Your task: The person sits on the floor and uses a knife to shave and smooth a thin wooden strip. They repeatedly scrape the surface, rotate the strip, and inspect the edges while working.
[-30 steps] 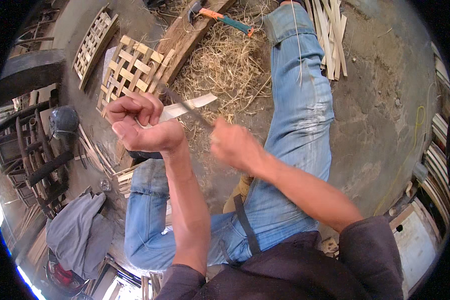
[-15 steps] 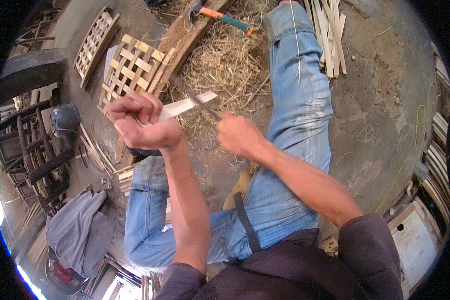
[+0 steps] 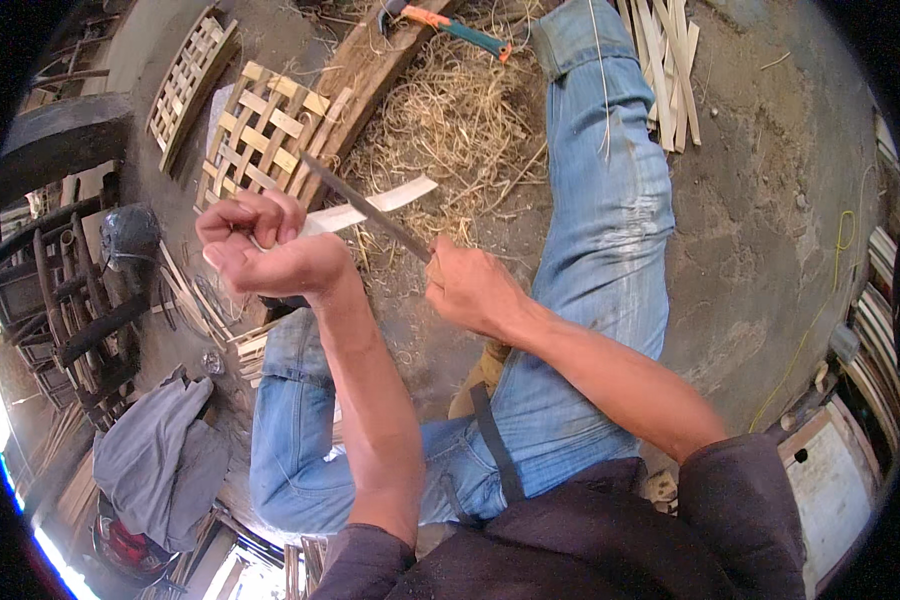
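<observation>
My left hand (image 3: 275, 245) is closed around one end of a flat, pale wooden strip (image 3: 390, 199), whose free end points to the right. In my right hand (image 3: 472, 287) is a knife (image 3: 365, 208), gripped by its handle, which the fingers mostly cover. Its long, dark blade slants up and left across the strip; whether the two touch I cannot tell. Beyond my left hand lies a woven lattice panel (image 3: 260, 135) of wooden strips. A pile of thin shavings (image 3: 450, 130) covers the ground past the blade.
A hammer (image 3: 455, 32) with an orange and green handle rests on a thick wooden beam (image 3: 370, 70). Another woven panel (image 3: 190, 80) lies at the far left. Loose strips (image 3: 670, 70) sit beyond my outstretched leg (image 3: 610, 200). A grey cloth (image 3: 160, 465) lies at the lower left.
The knife blade has swung up and left, and now shows at full length across the strip. My left hand has shifted slightly left with the strip.
</observation>
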Motion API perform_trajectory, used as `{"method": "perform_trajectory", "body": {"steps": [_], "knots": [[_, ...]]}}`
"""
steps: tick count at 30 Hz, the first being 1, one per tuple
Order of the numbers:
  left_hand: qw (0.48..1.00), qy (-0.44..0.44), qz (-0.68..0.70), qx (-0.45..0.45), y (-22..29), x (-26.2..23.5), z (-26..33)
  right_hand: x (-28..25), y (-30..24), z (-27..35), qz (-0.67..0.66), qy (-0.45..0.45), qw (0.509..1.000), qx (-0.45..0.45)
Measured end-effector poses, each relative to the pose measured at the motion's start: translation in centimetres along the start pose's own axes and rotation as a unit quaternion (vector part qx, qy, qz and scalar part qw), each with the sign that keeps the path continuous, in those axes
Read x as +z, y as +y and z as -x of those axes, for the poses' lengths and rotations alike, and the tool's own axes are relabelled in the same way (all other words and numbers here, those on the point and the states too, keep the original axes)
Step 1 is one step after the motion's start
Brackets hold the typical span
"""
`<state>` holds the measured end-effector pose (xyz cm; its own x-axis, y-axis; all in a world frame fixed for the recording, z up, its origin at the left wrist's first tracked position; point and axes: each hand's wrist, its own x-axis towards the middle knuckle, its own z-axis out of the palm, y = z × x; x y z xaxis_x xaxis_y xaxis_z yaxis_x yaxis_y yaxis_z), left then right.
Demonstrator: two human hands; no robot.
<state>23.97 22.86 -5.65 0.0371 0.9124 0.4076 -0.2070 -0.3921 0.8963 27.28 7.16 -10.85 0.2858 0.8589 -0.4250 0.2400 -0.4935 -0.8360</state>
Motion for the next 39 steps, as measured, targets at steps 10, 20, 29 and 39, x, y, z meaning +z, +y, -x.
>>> {"method": "perform_trajectory", "body": {"steps": [10,20,29,39], "knots": [[0.999,0.04,0.013,-0.014,0.4,0.5,-0.3,0.6,1.0,-0.9,-0.018,0.049,0.998,-0.023],[1.0,0.022,0.013,0.011,-0.3,-0.4,-0.7,0.7,-0.5,1.4,-0.058,0.051,0.995,-0.07],[0.999,0.032,0.011,-0.008,0.5,-0.4,-0.6,1.1,1.4,-1.5,0.046,0.018,0.999,-0.006],[0.999,0.041,0.029,-0.012,0.0,0.0,-1.0,1.9,1.7,-1.2,-0.056,0.066,0.996,0.021]]}}
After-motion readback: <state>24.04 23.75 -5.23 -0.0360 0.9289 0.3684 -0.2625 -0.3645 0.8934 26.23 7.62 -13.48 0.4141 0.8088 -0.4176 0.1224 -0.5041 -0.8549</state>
